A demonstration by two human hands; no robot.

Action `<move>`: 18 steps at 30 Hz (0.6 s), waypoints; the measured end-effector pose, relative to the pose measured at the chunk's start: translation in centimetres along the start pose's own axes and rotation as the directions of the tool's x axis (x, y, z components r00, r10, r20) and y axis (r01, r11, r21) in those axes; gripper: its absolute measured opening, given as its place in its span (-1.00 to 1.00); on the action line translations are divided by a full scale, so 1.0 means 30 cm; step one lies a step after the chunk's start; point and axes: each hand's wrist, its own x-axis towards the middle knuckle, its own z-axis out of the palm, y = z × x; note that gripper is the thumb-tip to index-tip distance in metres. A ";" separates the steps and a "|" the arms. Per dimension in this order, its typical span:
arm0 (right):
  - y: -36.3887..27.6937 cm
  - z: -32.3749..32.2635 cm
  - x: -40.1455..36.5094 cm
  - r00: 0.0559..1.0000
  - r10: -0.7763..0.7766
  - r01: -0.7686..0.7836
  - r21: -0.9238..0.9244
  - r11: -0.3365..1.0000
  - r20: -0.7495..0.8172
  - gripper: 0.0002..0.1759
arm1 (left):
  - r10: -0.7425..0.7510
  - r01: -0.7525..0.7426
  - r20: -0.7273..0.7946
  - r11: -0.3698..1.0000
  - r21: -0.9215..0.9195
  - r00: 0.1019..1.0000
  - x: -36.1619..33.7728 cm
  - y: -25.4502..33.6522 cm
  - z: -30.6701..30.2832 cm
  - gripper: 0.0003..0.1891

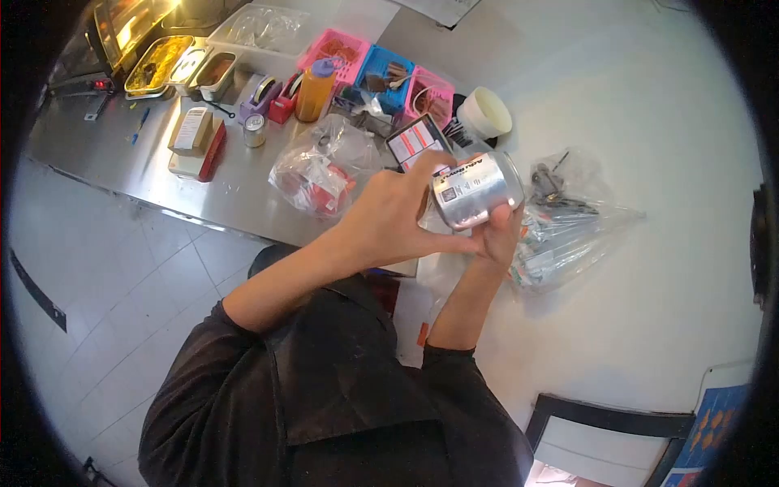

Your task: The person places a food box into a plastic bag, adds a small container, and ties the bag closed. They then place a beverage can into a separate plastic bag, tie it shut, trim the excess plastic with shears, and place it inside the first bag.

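Note:
A silver can (479,192) with dark printing and a small square code on its side is held up in front of me, tilted. My left hand (393,211) curls its fingers over the can's near end, the thumb reaching beneath it. From below and behind, my right hand (499,231) grips the can with its thumb on the side. Part of my right hand is hidden by the can. Behind the can stands a dark box with a white and red label (419,144). A clear plastic bag with a red item (324,183) lies left of it on the metal counter.
Along the metal counter (105,170) are pink and blue baskets (384,79), an amber squeeze bottle (315,93), a small can (254,130), stacked boxes (195,142) and food trays (158,65). A white tub (485,112) and a filled clear bag (560,235) are to the right.

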 end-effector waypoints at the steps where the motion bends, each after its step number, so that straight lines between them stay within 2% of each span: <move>1: -0.014 0.014 0.011 1.000 0.002 -0.003 0.058 0.998 0.022 0.01 | -0.137 0.143 0.113 0.989 -0.045 0.984 -0.004 0.004 -0.026 -0.12; 2: -0.015 0.016 0.011 0.999 0.001 -0.005 0.117 0.993 0.040 -0.02 | -0.189 0.198 0.179 0.980 -0.032 0.965 -0.017 -0.026 -0.038 -0.16; 5: 0.044 -0.013 -0.036 0.976 0.154 -0.112 0.248 0.962 -0.156 0.05 | -0.334 0.342 0.365 0.939 0.045 0.869 -0.091 -0.186 -0.067 -0.29; 6: 0.080 -0.032 -0.063 0.944 0.086 -0.088 0.010 0.996 -0.317 -0.07 | -0.380 0.380 0.407 0.921 0.085 0.830 -0.128 -0.247 -0.070 -0.34; 7: 0.118 -0.060 -0.090 0.932 0.124 -0.040 0.244 0.969 -0.339 -0.13 | -0.367 0.365 0.439 0.926 0.093 0.820 -0.171 -0.305 -0.081 -0.39; 9: 0.168 -0.117 -0.159 0.906 0.212 0.088 0.653 0.752 -0.366 -0.23 | -0.345 0.340 0.509 0.934 0.107 0.789 -0.251 -0.373 -0.107 -0.48; 10: 0.161 -0.131 -0.186 0.873 0.154 0.075 0.440 0.895 -0.462 -0.27 | -0.401 0.408 0.506 0.907 0.104 0.764 -0.255 -0.365 -0.118 -0.52; 11: 0.148 -0.144 -0.211 0.842 0.076 0.040 0.202 0.978 -0.534 -0.31 | -0.458 0.475 0.498 0.874 0.103 0.736 -0.257 -0.351 -0.133 -0.56; 12: 0.151 -0.156 -0.235 0.810 -0.009 -0.020 -0.043 0.999 -0.587 -0.34 | -0.518 0.544 0.496 0.833 0.105 0.697 -0.265 -0.335 -0.147 -0.60; 15: 0.205 -0.196 -0.265 0.765 -0.017 -0.014 -0.044 0.999 -0.644 -0.32 | -0.575 0.546 0.404 0.814 0.198 0.711 -0.266 -0.303 -0.139 -0.66; 18: 0.289 -0.184 -0.267 0.733 0.163 -0.177 0.047 0.983 -0.661 -0.32 | -0.615 0.640 0.379 0.765 0.073 0.692 -0.257 -0.309 -0.108 -0.70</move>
